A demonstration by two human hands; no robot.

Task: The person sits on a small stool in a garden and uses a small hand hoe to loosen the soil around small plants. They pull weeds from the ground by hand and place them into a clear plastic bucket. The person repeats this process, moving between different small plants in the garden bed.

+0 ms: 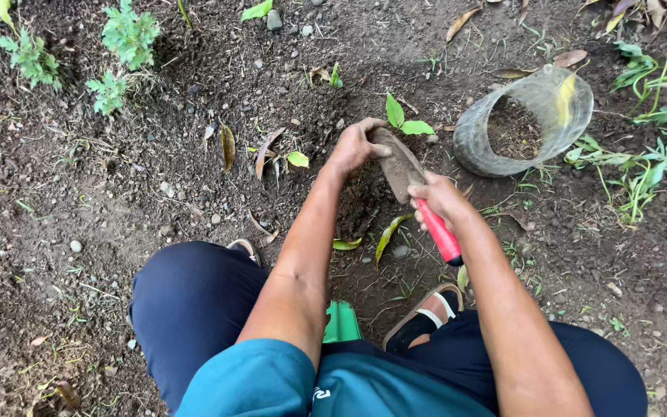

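A garden trowel with a soil-caked blade [397,162] and a red handle [440,234] points away from me over dark soil. My right hand [440,199] grips the top of the red handle. My left hand [355,147] rests its fingers on the far tip of the blade, thumb along its side. Just beyond the blade stands a small seedling [403,120] with two green leaves. I am crouched, knees in dark blue trousers on both sides.
A clear plastic container [525,120] holding soil lies on its side to the right. Leafy green plants [121,46] grow at the upper left, grass [646,147] at the right. A green object [341,322] sits between my knees. Stones and dry leaves are scattered around.
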